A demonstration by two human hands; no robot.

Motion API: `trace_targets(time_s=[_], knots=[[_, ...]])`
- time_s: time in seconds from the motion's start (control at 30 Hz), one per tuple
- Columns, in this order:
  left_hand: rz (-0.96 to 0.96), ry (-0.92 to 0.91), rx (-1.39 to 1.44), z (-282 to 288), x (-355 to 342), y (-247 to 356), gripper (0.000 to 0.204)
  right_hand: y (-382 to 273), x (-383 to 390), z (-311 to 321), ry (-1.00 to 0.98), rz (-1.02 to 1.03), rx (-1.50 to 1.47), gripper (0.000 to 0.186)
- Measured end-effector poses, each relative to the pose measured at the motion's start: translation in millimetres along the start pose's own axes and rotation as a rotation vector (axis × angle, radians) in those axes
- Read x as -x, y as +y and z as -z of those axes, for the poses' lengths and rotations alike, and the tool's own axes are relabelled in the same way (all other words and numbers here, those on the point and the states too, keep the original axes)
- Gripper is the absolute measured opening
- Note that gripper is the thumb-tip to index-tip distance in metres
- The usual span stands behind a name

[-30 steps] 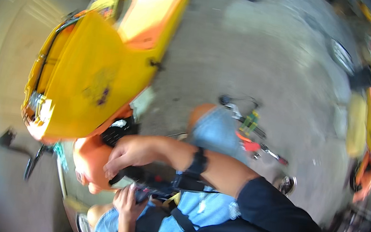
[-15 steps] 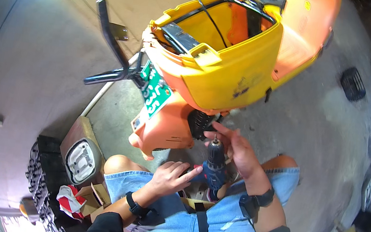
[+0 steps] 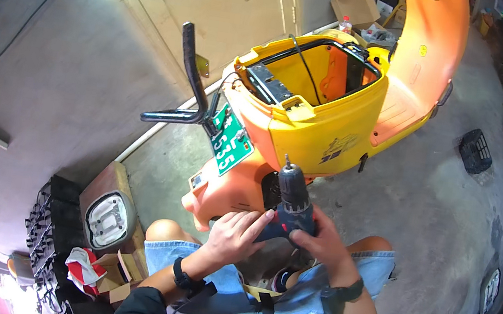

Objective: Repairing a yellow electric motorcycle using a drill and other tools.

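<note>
Two hands on my cordless drill [image 3: 292,202]: right hand [image 3: 323,241] wraps its handle, left hand [image 3: 234,235] pinches the body; rigid, weighty, I judge.

Garage clutter around the workplace
A black plastic crate [image 3: 475,150] sits on the concrete floor [image 3: 437,209] at right, well apart from an open cardboard box [image 3: 357,5] by the wooden door [image 3: 220,11]; a detached light housing [image 3: 105,220] lies at left near a red-and-white rag [image 3: 82,264]

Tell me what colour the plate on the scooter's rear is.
Green with white characters, plain in the head view: the plate on the scooter.
</note>
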State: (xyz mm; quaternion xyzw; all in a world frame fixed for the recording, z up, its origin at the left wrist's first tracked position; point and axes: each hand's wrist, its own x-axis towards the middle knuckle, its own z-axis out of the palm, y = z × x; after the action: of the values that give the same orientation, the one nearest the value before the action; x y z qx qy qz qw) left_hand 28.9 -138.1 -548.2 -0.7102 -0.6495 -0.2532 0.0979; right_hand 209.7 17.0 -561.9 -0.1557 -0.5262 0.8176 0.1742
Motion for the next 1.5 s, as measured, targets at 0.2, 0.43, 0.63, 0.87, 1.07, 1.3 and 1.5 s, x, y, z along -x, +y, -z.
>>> trace_targets(time_s=[0.2, 0.43, 0.63, 0.87, 1.07, 1.3, 1.5], knots=[[0.048, -0.039, 0.004, -19, 14, -3, 0.088, 15, -1, -7, 0.076, -0.08, -0.029, 0.057], [0.072, 0.044, 0.064, -17, 10, -7, 0.089, 11, -4, -3, 0.018, 0.104, -0.07, 0.074], [0.192, 0.206, 0.222, -9, -4, 6, 0.093, 17, -18, -17, -0.285, 0.436, -0.166, 0.103], [0.342, 0.088, 0.297, -22, -13, 42, 0.089, 19, -12, -21, -0.129, 0.303, -0.144, 0.064], [0.32, -0.029, 0.916, -21, 2, 35, 0.101, 15, 10, -7, -0.091, 0.024, -0.567, 0.077], [0.371, 0.353, 1.688, -6, -33, 12, 0.116, 44, 15, -16, -0.604, 0.001, -1.196, 0.081], [0.185, 0.353, 1.565, 0, -40, 8, 0.096, 76, 27, -57, -0.654, -0.365, -1.578, 0.063]])
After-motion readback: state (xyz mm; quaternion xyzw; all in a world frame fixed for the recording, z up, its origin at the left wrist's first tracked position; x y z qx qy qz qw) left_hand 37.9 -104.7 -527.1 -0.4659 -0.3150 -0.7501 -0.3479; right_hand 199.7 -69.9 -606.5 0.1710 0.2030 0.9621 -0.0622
